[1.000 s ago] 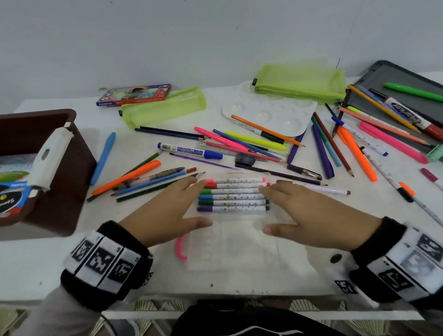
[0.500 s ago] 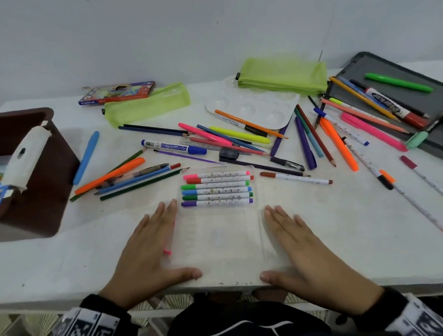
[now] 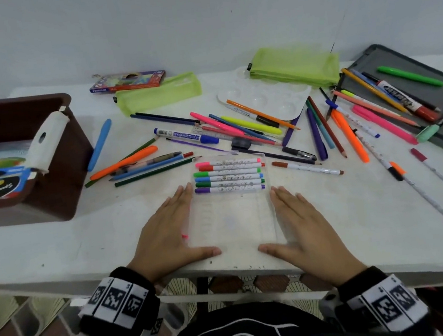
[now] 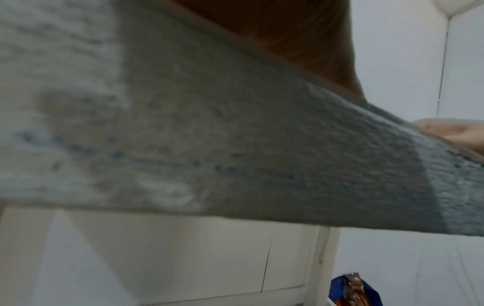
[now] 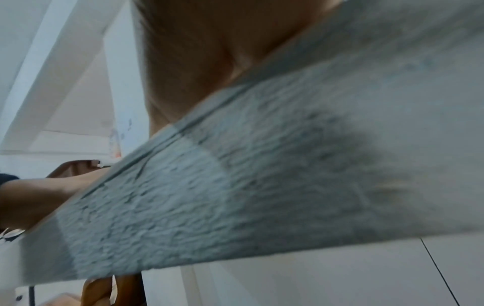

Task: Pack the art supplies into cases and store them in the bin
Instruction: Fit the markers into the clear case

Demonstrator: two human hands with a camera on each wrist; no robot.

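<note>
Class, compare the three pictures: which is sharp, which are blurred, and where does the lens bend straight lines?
Head view: sharp, evenly lit, soft shadows; the table edge bows from the wide lens. Left wrist view: blurred table edge fills it. Right wrist view: same, blurred.

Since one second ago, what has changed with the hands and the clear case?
Both hands slid back from the markers toward the table edge: left hand and right hand now lie flat beside the clear case. Nothing was gripped. The markers, the case and the loose pens stayed put.
</note>
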